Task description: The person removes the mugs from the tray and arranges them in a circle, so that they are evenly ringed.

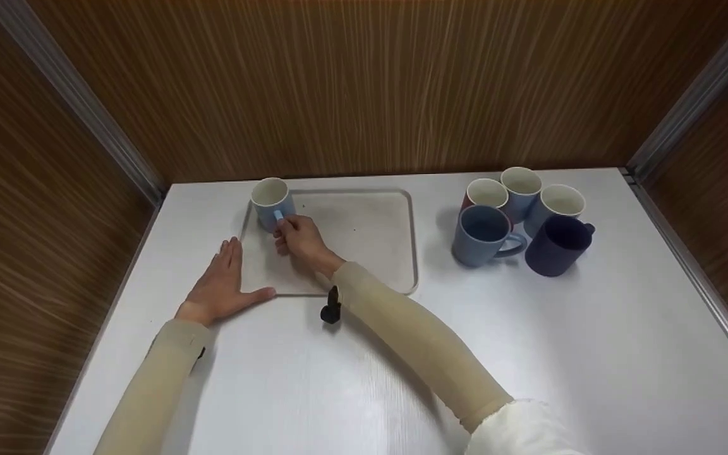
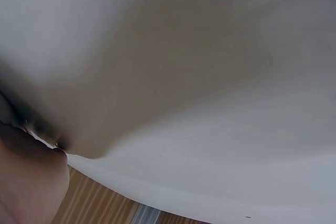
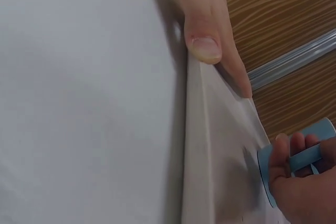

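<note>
A light blue mug (image 1: 267,205) with a pale inside stands upright at the far left corner of a shallow beige tray (image 1: 364,243). My right hand (image 1: 304,240) grips the mug's handle, and the right wrist view also has its fingers curled around the blue handle (image 3: 306,157). At the tray's near left corner my left hand (image 1: 222,287) lies with straight fingers along the left edge. Its thumb (image 3: 203,45) touches the tray's front rim. The left wrist view holds mostly blurred white surface and part of that hand (image 2: 31,182).
Several mugs cluster on the right of the white table (image 1: 275,379): a grey-blue mug (image 1: 474,243), a dark navy mug (image 1: 550,253), a red mug (image 1: 486,191) partly hidden, and blue ones behind. Wood-grain panels (image 1: 389,88) enclose the back and sides.
</note>
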Motion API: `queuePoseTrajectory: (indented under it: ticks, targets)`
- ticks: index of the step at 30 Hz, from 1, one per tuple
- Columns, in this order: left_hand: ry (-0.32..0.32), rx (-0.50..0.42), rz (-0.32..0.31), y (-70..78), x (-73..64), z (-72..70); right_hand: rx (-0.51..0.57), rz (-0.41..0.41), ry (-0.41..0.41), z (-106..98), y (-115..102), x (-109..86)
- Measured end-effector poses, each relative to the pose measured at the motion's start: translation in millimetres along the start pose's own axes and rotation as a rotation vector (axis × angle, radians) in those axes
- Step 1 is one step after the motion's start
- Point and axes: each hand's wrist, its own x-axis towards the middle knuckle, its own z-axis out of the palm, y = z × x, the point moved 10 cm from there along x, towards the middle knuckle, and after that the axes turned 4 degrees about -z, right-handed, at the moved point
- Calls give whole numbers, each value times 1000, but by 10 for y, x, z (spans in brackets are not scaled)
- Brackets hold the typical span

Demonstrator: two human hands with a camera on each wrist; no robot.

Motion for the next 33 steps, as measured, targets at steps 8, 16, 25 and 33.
queuePoseTrajectory:
  ticks: [8, 16, 25, 33]
  targets:
    - [-23, 13, -21, -43, 7, 18, -36, -42, 4, -61, 2, -16]
    - [-32, 31, -30, -55, 29, 21, 36, -50, -4, -140, -11, -37]
    - [-33, 9, -37, -65, 26, 28, 43, -100, -19, -274, -66, -166]
    - [-20, 2, -30, -54, 16, 20, 9, -96, -68, -336, -103, -341]
